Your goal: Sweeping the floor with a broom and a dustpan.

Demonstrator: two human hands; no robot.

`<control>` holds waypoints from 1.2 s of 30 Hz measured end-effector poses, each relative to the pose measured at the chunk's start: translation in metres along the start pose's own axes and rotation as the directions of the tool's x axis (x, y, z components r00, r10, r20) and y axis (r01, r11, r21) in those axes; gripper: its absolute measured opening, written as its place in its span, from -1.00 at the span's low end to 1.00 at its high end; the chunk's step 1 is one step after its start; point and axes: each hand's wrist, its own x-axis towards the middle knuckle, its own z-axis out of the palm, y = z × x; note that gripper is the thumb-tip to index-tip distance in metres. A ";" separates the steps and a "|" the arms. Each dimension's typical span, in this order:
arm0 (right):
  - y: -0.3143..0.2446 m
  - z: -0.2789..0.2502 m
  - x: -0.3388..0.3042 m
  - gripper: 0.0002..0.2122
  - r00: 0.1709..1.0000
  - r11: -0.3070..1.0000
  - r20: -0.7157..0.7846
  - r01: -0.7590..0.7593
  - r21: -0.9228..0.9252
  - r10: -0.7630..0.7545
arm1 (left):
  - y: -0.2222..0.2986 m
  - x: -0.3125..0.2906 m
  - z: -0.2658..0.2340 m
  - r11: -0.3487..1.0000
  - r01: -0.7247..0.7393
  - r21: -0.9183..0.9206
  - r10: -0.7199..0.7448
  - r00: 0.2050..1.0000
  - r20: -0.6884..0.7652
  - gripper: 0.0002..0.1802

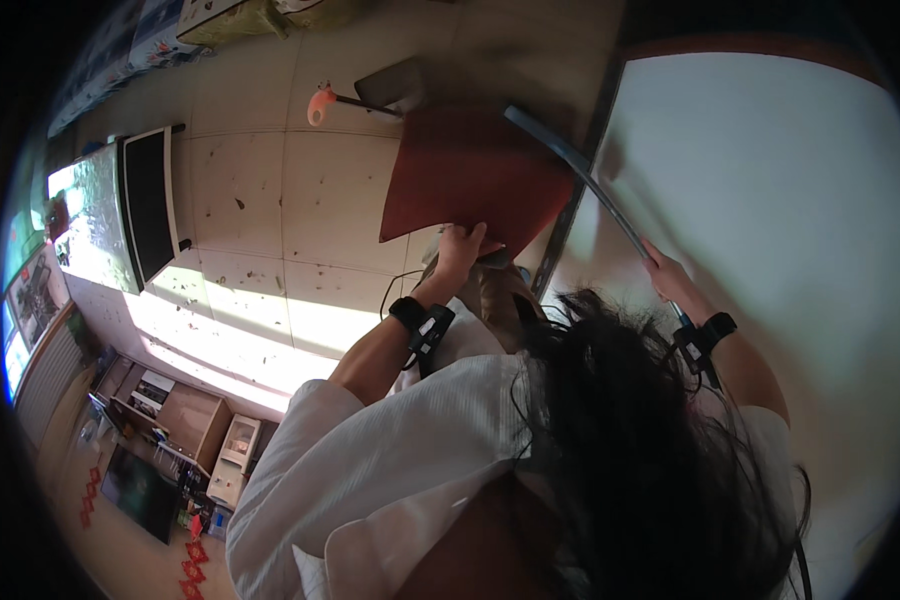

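Mid-sweep, by the look of it: dustpan and long handle both in hand. Left hand (458, 250) closed round lower edge of red dustpan (470, 180), pan raised over tiled floor (260, 200). Right hand (670, 280) wrapped shut about long grey handle (580, 170) slanting up-left past pan's top corner. Next move likely calls for lowering pan flat to floor. Farther off: pink-tipped tool (322, 103), black screen (150, 205).

Both arms reach up and forward from white sleeves, a black band on each wrist. The left hand (460, 250) is curled shut — fingers gripping — while the right hand (668, 275), well apart, is closed too.
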 end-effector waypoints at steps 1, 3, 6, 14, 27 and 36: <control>0.001 0.000 -0.006 -0.59 1.000 1.000 -0.002 0.002 0.002 -0.002 | -0.010 0.007 -0.004 1.000 -0.002 0.002 0.002 1.000 0.000 -0.71; 0.002 0.000 -0.011 -0.59 0.998 0.990 0.044 0.041 -0.136 -0.035 | -0.028 0.022 -0.008 0.953 -0.128 0.276 0.156 0.984 -0.084 -0.70; 0.017 -0.002 0.043 -0.59 0.996 0.973 -0.013 0.084 -0.215 -0.089 | 0.003 0.003 0.008 0.996 -0.047 0.078 0.050 0.998 -0.036 -0.70; 0.053 0.031 0.112 -0.58 0.936 0.949 -0.195 0.259 -0.179 -0.293 | -0.009 -0.007 0.000 0.994 0.062 -0.086 -0.061 0.998 0.012 -0.74; 0.009 0.005 0.135 -0.57 0.971 0.981 -0.194 0.111 -0.159 -0.142 | -0.018 -0.014 0.000 0.995 -0.067 -0.078 0.062 0.996 -0.064 -0.67; -0.062 0.043 0.103 -0.56 0.865 0.815 -0.006 0.471 -0.339 -0.503 | -0.025 -0.013 0.005 0.997 0.034 0.068 -0.031 0.998 -0.046 -0.72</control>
